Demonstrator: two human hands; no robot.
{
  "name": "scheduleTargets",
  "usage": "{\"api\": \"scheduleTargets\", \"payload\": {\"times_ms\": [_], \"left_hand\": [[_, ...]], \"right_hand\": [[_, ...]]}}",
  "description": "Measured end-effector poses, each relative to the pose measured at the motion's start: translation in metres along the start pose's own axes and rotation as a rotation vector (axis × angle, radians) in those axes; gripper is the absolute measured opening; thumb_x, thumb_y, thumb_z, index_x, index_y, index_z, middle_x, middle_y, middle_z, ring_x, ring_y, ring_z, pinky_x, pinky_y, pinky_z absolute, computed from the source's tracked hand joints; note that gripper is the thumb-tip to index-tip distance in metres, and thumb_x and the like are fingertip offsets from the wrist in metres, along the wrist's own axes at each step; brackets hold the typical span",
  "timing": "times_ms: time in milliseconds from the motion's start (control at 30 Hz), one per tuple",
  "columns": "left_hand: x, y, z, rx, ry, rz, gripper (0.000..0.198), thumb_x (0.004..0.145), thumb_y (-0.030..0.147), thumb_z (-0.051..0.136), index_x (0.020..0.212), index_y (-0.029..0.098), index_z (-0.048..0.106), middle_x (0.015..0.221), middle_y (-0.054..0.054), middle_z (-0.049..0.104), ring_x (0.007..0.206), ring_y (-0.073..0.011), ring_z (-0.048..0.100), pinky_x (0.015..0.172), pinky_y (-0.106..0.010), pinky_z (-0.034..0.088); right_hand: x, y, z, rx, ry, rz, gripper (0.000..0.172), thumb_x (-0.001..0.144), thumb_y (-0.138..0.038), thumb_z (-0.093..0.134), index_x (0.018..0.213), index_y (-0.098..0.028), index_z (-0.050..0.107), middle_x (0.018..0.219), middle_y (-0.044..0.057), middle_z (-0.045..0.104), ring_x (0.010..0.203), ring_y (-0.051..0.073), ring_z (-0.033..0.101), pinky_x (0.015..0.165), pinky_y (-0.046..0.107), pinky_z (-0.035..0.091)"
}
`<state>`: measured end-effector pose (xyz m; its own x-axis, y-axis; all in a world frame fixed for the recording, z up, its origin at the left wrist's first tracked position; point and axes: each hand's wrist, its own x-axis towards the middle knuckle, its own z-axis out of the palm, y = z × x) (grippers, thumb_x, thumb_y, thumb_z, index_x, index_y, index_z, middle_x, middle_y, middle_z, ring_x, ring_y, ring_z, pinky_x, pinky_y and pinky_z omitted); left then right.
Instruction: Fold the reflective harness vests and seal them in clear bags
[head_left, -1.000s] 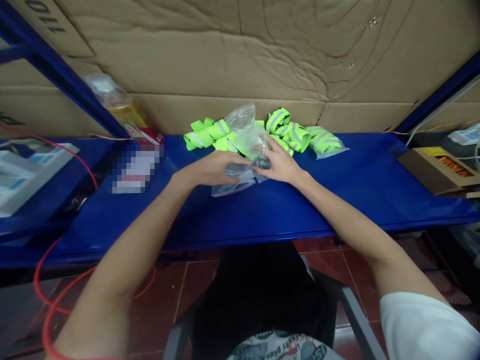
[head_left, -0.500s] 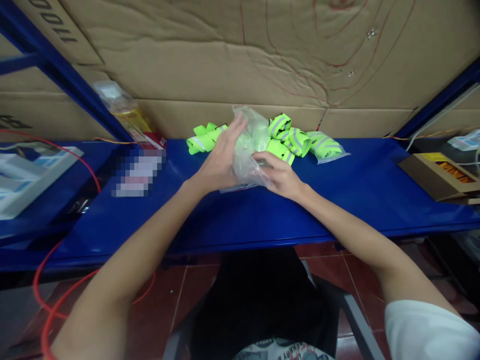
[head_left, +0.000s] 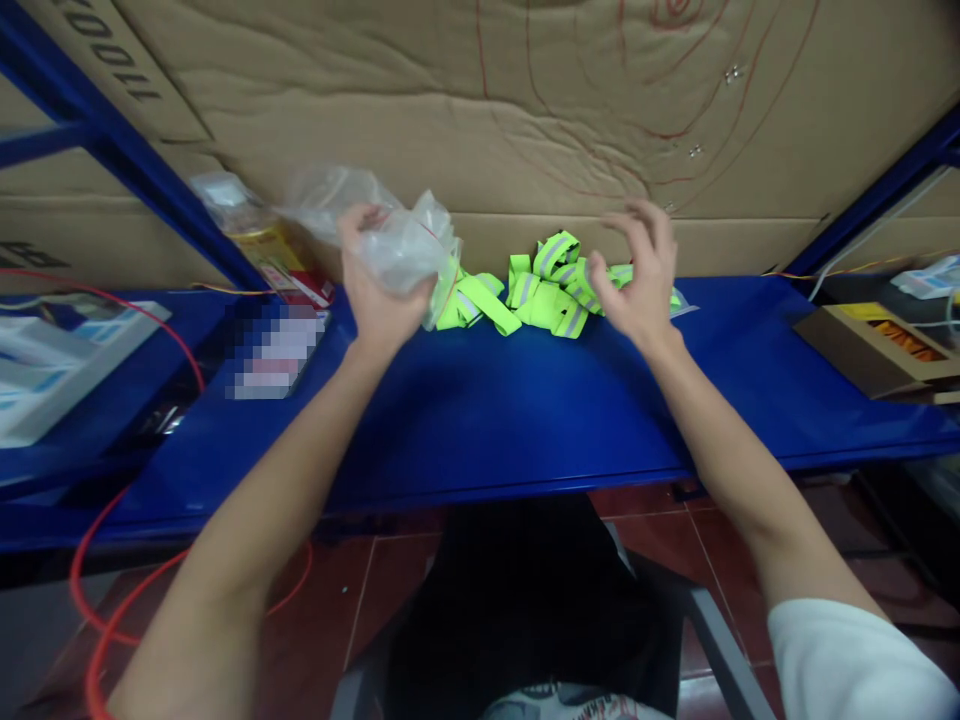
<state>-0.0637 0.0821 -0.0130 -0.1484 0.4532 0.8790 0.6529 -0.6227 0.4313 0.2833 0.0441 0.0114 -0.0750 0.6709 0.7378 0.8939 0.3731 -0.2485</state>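
Note:
My left hand [head_left: 386,290] is closed around clear plastic bags [head_left: 409,245], held up left of centre above the back of the blue table. Beside them, neon yellow-green reflective straps [head_left: 480,300] lie on the table, partly behind the bags. A second bundle of reflective straps [head_left: 551,295], with silver stripes, sits in loose folds further right. My right hand [head_left: 641,265] is raised by that bundle's right end, fingers spread and curved, holding nothing. It hides most of a bagged strap, whose plastic corner [head_left: 684,303] shows past it.
A bottle with yellow contents [head_left: 259,235] and a pixelated flat item [head_left: 274,350] are at the left. An open cardboard box [head_left: 885,350] stands at the right. Cardboard [head_left: 360,140] walls the back, and a red hose [head_left: 75,570] loops at lower left.
My hands have moved apart. The left carried the plastic bags leftward, while the right let go and moved right, its fingers spreading. More of the straps is uncovered between them.

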Motion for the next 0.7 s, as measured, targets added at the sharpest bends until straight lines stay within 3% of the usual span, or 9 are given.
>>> {"api": "scheduleTargets", "payload": {"times_ms": [67,133,233,333,433,533,600,700], "left_hand": [[-0.001,-0.004,0.009,-0.047,-0.048,-0.067,0.104,0.074,0.095,0.070,0.142,0.019,0.049,0.140,-0.012,0.067,0.131,-0.0288,0.066,0.105,-0.052,0.049],[-0.003,-0.001,0.021,-0.073,-0.128,-0.078,0.103,0.075,0.092,0.073,0.145,0.022,0.044,0.143,-0.012,0.066,0.127,-0.0268,0.067,0.105,-0.050,0.050],[-0.007,0.007,0.039,0.002,-0.250,-0.026,0.105,0.069,0.079,0.087,0.150,0.026,0.046,0.147,-0.014,0.065,0.132,-0.0349,0.064,0.114,-0.056,0.049],[-0.012,0.011,0.055,0.115,-0.398,-0.008,0.116,0.065,0.077,0.090,0.159,0.027,0.045,0.164,-0.017,0.054,0.152,-0.0463,0.047,0.125,-0.068,0.036],[-0.014,0.011,0.066,0.090,-0.472,-0.010,0.127,0.070,0.090,0.079,0.168,0.022,0.035,0.179,-0.020,0.033,0.167,-0.0445,0.027,0.129,-0.066,0.031],[-0.011,0.014,0.067,0.073,-0.460,0.042,0.128,0.076,0.105,0.054,0.162,0.011,0.042,0.180,-0.021,0.028,0.172,-0.0364,0.011,0.130,-0.058,0.028],[-0.008,0.018,0.065,0.093,-0.423,0.079,0.131,0.073,0.109,0.049,0.158,0.009,0.046,0.179,-0.022,0.029,0.172,-0.0353,0.008,0.130,-0.056,0.027],[-0.006,0.021,0.066,0.170,-0.317,0.022,0.123,0.075,0.105,0.057,0.154,0.010,0.047,0.169,-0.024,0.037,0.167,-0.0399,0.020,0.127,-0.061,0.028]], "right_hand": [[0.007,0.025,-0.001,-0.170,-0.014,0.172,0.057,0.106,-0.061,0.045,0.150,-0.030,0.062,0.167,0.016,0.046,0.157,0.042,0.042,0.124,0.072,0.036],[0.011,0.050,0.001,-0.284,-0.042,0.322,0.056,0.107,-0.058,0.044,0.145,-0.024,0.066,0.163,0.021,0.049,0.153,0.043,0.046,0.123,0.072,0.034],[0.010,0.079,0.003,-0.368,-0.193,0.507,0.056,0.103,-0.052,0.051,0.141,-0.015,0.069,0.159,0.028,0.053,0.150,0.049,0.049,0.123,0.076,0.031],[0.009,0.097,0.000,-0.312,-0.464,0.622,0.064,0.098,-0.055,0.060,0.149,-0.016,0.065,0.158,0.029,0.057,0.146,0.051,0.056,0.117,0.074,0.041],[0.011,0.105,-0.005,-0.233,-0.590,0.603,0.072,0.093,-0.059,0.069,0.154,-0.022,0.062,0.148,0.023,0.068,0.137,0.046,0.065,0.112,0.065,0.052],[0.012,0.102,-0.008,-0.223,-0.491,0.586,0.062,0.090,-0.053,0.075,0.144,-0.022,0.071,0.140,0.020,0.075,0.133,0.044,0.069,0.111,0.061,0.054],[0.012,0.096,-0.009,-0.225,-0.378,0.604,0.050,0.091,-0.045,0.074,0.135,-0.019,0.076,0.135,0.022,0.077,0.130,0.045,0.069,0.111,0.063,0.054],[0.013,0.085,-0.013,-0.187,-0.107,0.590,0.044,0.096,-0.041,0.066,0.133,-0.019,0.074,0.129,0.022,0.078,0.126,0.046,0.071,0.109,0.064,0.052]]}}
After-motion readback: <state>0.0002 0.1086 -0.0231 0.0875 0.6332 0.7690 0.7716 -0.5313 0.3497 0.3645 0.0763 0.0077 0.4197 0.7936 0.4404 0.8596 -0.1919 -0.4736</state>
